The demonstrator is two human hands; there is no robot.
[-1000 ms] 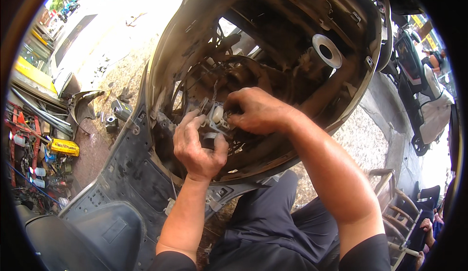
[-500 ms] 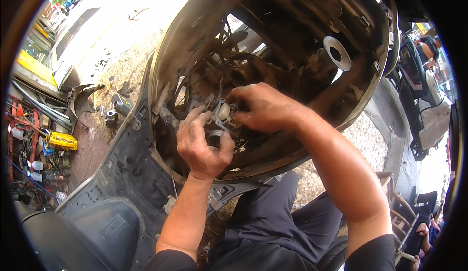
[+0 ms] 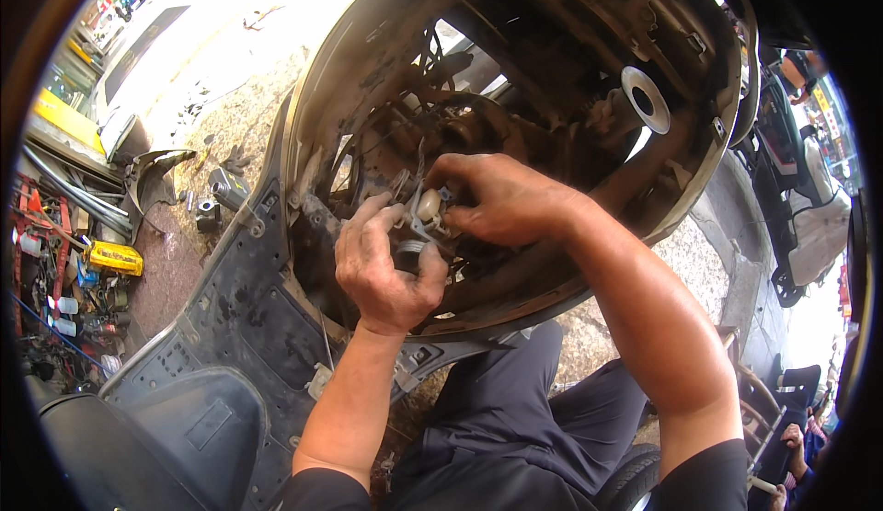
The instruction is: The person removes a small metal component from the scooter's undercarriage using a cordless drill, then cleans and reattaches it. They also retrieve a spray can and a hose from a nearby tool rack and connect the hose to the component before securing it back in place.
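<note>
A dusty, hollow scooter body (image 3: pixel 676 184) surrounds both hands. My left hand (image 3: pixel 386 272) curls its thumb and fingers round the lower left of a small grey metal assembly (image 3: pixel 414 249) with a rounded cream plastic piece (image 3: pixel 429 203). My right hand (image 3: pixel 506 194) grips the same assembly from the right, thumb low beside the cream piece and fingers bent over it, their tips hidden. Thin cables (image 3: pixel 423 152) run up behind the assembly. A pale ring (image 3: pixel 644 99) sits on the inner wall, above and right of my right hand.
A dark footboard panel (image 3: pixel 239 309) extends lower left. Beyond it lie a loose curved panel (image 3: pixel 147 184), a yellow object (image 3: pixel 115 258) and cluttered tools and parts. Another scooter (image 3: pixel 791 189) stands right. Another person's hand (image 3: pixel 791 437) shows at lower right, near a metal frame (image 3: pixel 750 382).
Both hands and the assembly between them have shifted slightly right and up in the picture, while the scooter body appears farther right. The grip looks much the same.
</note>
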